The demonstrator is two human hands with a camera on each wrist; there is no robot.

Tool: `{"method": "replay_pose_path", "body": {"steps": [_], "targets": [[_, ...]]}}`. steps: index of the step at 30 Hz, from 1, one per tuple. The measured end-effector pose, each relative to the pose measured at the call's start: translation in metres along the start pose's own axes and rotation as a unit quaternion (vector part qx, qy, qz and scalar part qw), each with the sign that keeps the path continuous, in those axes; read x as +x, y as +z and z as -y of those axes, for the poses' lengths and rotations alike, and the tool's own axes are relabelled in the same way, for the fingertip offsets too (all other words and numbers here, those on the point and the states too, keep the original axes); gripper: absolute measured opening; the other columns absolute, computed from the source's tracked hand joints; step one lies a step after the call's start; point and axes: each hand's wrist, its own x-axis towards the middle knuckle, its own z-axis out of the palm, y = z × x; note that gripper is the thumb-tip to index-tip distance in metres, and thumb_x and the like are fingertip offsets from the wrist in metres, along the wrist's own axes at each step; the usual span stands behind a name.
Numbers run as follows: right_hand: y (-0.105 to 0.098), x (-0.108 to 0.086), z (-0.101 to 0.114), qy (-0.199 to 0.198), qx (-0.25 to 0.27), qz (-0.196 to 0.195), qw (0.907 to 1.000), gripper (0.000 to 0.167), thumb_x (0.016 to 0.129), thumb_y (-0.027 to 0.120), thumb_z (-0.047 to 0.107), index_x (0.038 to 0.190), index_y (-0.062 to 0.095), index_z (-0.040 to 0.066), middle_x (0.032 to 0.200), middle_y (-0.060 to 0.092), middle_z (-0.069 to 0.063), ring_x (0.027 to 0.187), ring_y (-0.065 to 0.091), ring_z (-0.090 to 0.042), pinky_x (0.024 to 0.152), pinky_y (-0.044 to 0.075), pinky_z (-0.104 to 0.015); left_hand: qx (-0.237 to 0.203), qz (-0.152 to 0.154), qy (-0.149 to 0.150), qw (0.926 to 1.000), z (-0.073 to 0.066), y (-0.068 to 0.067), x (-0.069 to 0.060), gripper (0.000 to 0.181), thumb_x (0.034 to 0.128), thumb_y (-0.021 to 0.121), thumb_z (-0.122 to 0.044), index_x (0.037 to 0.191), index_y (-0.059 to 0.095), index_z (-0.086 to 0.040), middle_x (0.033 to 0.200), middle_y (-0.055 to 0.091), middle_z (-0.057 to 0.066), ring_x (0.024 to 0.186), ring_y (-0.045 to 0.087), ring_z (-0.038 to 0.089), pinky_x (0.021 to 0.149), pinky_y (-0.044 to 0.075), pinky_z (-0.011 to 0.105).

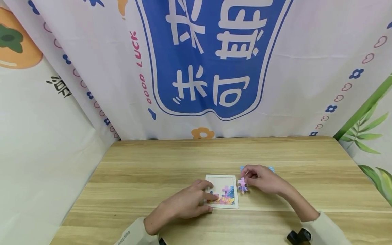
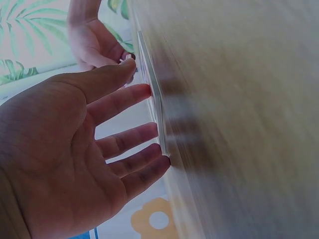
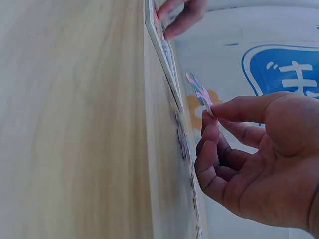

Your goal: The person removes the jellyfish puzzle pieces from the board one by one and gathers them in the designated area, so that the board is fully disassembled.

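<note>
A white-framed puzzle tray (image 1: 221, 176) lies on the table, its lower part filled with pink, yellow and blue pieces. On its left side rests my left hand (image 1: 190, 200), fingers spread and nearly straight, touching the tray and the pieces. In the left wrist view, the fingertips of that left hand (image 2: 94, 134) meet the tray edge (image 2: 158, 99). My right hand (image 1: 263, 178) pinches a pink and purple puzzle piece (image 1: 242, 185) just right of the tray. The right wrist view shows this puzzle piece (image 3: 200, 92) tilted between thumb and index finger, raised above the table.
Blue puzzle pieces (image 1: 271, 168) lie behind my right hand, mostly hidden by it. In the right wrist view more loose pieces (image 3: 182, 139) lie along the wooden table (image 3: 89, 124). A printed cloth (image 1: 306, 85) hangs behind the table's far edge.
</note>
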Motion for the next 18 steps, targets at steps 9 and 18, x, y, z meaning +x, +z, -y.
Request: {"method": "replay_pose_path", "body": {"steps": [9, 18], "targets": [[-0.017, -0.013, -0.014, 0.012, -0.025, -0.017, 0.9995, 0.016, 0.104, 0.064, 0.008, 0.117, 0.073, 0.005, 0.103, 0.070, -0.006, 0.089, 0.059, -0.012, 0.074, 0.052, -0.022, -0.004, 0.000, -0.003, 1.0000, -0.001, -0.001, 0.000, 0.042, 0.1040, 0.072, -0.038, 0.145, 0.069, -0.029, 0.162, 0.052, 0.003, 0.149, 0.047, 0.024, 0.119, 0.050, 0.042], [-0.027, -0.027, -0.025, 0.034, -0.037, -0.024, 0.9984, 0.014, 0.104, 0.065, 0.007, 0.115, 0.072, 0.004, 0.100, 0.069, -0.004, 0.088, 0.059, -0.010, 0.074, 0.052, -0.022, -0.003, 0.008, -0.004, 1.0000, -0.001, -0.001, 0.000, 0.042, 0.1035, 0.073, -0.037, 0.145, 0.070, -0.029, 0.160, 0.053, 0.003, 0.149, 0.047, 0.023, 0.120, 0.049, 0.040]]}}
